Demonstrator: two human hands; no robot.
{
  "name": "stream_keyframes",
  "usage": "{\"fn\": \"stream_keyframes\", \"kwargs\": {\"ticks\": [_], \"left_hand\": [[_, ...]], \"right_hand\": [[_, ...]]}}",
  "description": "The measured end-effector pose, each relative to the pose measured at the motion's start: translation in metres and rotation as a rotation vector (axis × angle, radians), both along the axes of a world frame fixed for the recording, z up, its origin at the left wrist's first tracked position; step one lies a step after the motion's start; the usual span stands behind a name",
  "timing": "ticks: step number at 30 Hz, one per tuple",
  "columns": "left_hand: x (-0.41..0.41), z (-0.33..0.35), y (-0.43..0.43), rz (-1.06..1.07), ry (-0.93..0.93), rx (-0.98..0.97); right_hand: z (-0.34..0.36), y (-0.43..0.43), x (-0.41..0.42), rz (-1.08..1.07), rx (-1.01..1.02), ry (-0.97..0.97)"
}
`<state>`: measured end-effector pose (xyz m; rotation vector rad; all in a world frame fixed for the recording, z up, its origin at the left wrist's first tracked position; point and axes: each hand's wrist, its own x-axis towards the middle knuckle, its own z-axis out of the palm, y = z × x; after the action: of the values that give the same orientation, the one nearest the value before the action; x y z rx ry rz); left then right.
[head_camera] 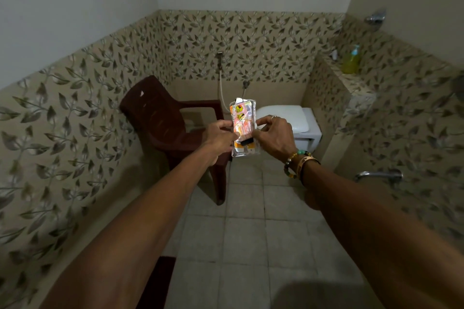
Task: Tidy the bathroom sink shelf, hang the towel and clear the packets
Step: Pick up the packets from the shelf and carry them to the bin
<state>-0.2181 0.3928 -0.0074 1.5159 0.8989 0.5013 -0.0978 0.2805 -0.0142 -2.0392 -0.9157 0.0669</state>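
Note:
An orange and white plastic packet point(243, 118) is held upright in front of me, above the floor between the chair and the toilet. My left hand point(219, 136) pinches its left edge. My right hand point(275, 136) pinches its right edge, with beaded bracelets on the wrist. A small black piece point(247, 142) lies across the packet's lower part between my fingers. No towel is in view.
A dark brown plastic chair point(163, 120) stands at the left wall. A white toilet point(298, 120) with its lid down sits at the back. A tiled ledge point(356, 83) on the right carries a yellow-green pump bottle point(351, 60). A wall tap point(376, 175) juts out lower right.

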Motion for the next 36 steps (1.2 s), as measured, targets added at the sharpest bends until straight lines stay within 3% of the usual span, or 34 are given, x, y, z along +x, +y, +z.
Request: {"fn": "stream_keyframes", "kwargs": {"ticks": [9, 36], "left_hand": [[0.014, -0.008, 0.014, -0.037, -0.013, 0.019], [0.116, -0.011, 0.050, 0.056, 0.006, 0.015]], "right_hand": [[-0.001, 0.008, 0.004, -0.034, -0.013, -0.026], [-0.009, 0.057, 0.119, 0.050, 0.015, 0.019]]}}
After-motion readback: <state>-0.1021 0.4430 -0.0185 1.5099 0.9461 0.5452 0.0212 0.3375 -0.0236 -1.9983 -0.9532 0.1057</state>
